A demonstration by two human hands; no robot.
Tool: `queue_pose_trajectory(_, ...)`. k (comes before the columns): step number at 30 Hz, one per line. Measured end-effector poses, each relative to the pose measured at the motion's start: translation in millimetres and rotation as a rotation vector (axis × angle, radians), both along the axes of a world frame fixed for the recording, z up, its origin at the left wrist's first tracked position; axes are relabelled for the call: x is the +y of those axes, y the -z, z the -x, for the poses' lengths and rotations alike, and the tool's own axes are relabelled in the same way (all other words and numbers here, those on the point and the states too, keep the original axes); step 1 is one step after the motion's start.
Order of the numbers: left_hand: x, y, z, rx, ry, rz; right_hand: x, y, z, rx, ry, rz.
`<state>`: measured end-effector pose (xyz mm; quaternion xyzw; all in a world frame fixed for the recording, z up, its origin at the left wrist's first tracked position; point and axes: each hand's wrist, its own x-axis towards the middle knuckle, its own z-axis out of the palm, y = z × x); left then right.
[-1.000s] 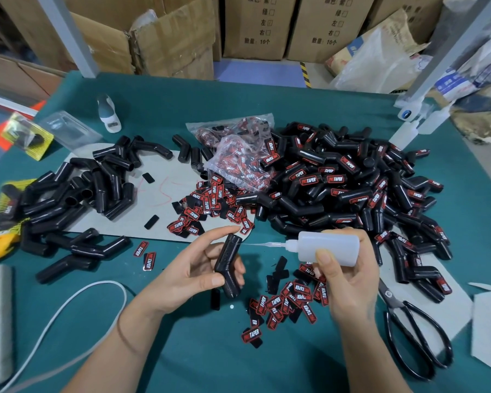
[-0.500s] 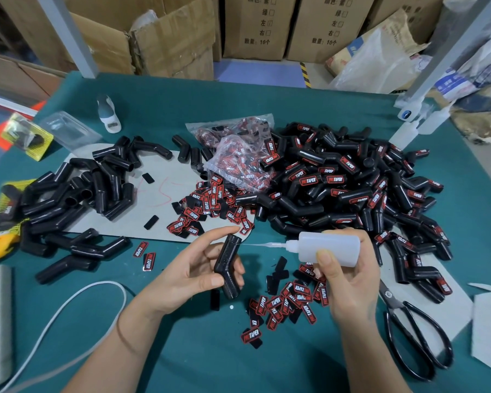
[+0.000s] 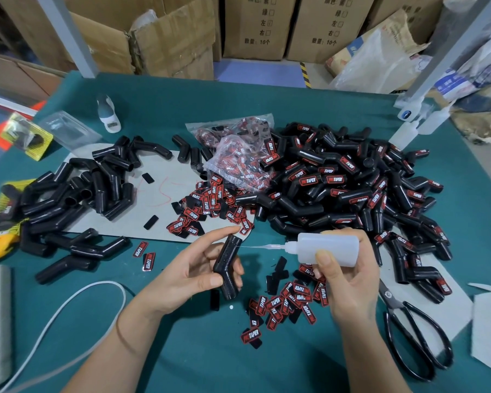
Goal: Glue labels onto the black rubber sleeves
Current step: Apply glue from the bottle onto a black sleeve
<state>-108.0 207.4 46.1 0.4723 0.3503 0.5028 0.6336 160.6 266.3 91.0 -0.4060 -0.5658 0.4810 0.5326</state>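
My left hand (image 3: 190, 272) holds a bent black rubber sleeve (image 3: 226, 265) upright between forefinger and thumb. My right hand (image 3: 349, 282) grips a white squeeze glue bottle (image 3: 328, 249) lying sideways, its thin needle tip touching the sleeve's upper part. Red and black labels (image 3: 288, 303) lie scattered on the table below my hands. More labels (image 3: 210, 207) lie in a heap farther back. Unlabelled sleeves (image 3: 77, 199) are piled at the left. Labelled sleeves (image 3: 352, 185) form a big heap at the right.
Black scissors (image 3: 414, 336) lie at the right front. A clear bag of labels (image 3: 240, 157) sits mid-table. A grey card sheet (image 3: 159, 188) lies under the piles. A white cable (image 3: 68, 313) curves at the left front. Spare bottles (image 3: 406, 134) stand at the back right; cardboard boxes (image 3: 255, 24) behind.
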Motion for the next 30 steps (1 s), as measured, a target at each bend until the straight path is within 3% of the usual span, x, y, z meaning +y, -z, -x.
queue_pose_trajectory(30,-0.8,1.0,0.6,0.028,0.002,-0.027,-0.6,0.6,-1.2,-0.027,-0.079,-0.028)
